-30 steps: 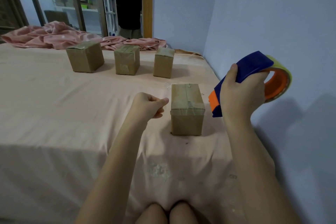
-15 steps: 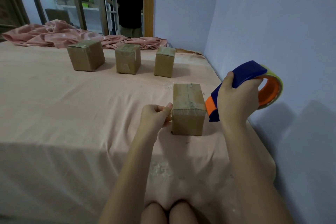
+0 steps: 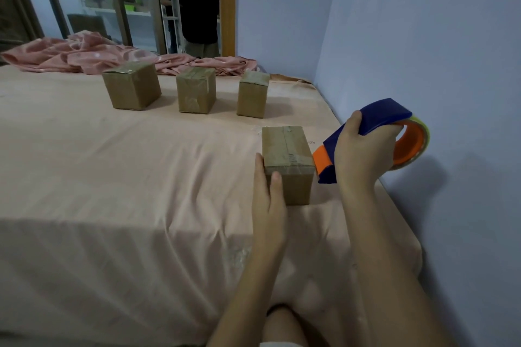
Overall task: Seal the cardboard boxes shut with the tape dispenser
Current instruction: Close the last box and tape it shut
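A small cardboard box (image 3: 286,149) stands upright on the peach bedsheet (image 3: 127,177), with tape along its top seam. My left hand (image 3: 267,191) grips its left near corner, thumb on the front face. My right hand (image 3: 363,152) holds a blue and orange tape dispenser (image 3: 375,121) just to the right of the box, slightly above the sheet, its orange front edge close to the box's right side. Three more taped boxes stand in a row farther back: left (image 3: 131,86), middle (image 3: 196,90), right (image 3: 252,94).
A blue wall (image 3: 423,51) runs close along the right side of the bed. A crumpled pink blanket (image 3: 84,55) lies at the far edge. Behind it, a person in dark clothes (image 3: 197,5) stands by glass doors. My knees (image 3: 282,324) show at the bottom.
My left hand has gone from a loose fist left of the near box to gripping its corner. My right hand has lowered the tape dispenser closer to the box's right side.
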The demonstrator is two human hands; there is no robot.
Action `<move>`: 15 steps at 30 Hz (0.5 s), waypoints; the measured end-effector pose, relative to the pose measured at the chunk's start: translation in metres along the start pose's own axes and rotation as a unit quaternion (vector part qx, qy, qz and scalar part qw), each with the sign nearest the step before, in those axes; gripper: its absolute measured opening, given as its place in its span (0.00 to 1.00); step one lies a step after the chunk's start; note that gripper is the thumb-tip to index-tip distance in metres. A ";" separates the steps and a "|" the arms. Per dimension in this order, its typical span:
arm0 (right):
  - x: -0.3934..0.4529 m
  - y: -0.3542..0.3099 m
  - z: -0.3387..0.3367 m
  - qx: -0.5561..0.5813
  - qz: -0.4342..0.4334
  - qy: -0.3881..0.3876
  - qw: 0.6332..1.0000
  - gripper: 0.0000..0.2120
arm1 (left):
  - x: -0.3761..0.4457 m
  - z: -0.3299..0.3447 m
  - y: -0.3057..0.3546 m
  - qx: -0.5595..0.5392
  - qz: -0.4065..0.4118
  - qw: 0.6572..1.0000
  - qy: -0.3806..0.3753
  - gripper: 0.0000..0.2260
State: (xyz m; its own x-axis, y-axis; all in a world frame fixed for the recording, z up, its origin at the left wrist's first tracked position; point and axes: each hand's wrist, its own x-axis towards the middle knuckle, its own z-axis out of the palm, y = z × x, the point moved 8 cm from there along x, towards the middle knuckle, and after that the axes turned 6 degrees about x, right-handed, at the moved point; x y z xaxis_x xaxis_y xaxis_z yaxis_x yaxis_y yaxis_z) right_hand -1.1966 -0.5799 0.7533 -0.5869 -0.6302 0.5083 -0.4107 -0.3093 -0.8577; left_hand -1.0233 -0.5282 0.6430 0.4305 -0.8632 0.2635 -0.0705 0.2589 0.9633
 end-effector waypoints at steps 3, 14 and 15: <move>0.000 0.002 -0.001 0.005 0.009 0.002 1.000 0.24 | -0.006 0.003 -0.010 0.057 0.012 0.998 -0.004 0.25; -0.017 0.014 0.021 0.063 0.060 -0.008 0.996 0.19 | 0.018 0.025 0.073 0.566 0.263 0.774 -0.108 0.30; -0.018 0.014 0.022 0.057 0.062 -0.010 0.996 0.20 | 0.020 0.032 0.064 0.623 0.264 0.726 -0.122 0.30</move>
State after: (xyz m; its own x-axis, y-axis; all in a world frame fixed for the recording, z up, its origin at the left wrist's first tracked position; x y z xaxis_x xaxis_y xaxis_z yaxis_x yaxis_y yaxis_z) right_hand -1.1765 -0.5880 0.7306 -0.6142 -0.6824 0.3963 -0.2529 -0.3055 -0.9180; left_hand -1.0478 -0.5429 0.7119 -0.1142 -0.8764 0.4679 -0.9926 0.1203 -0.0169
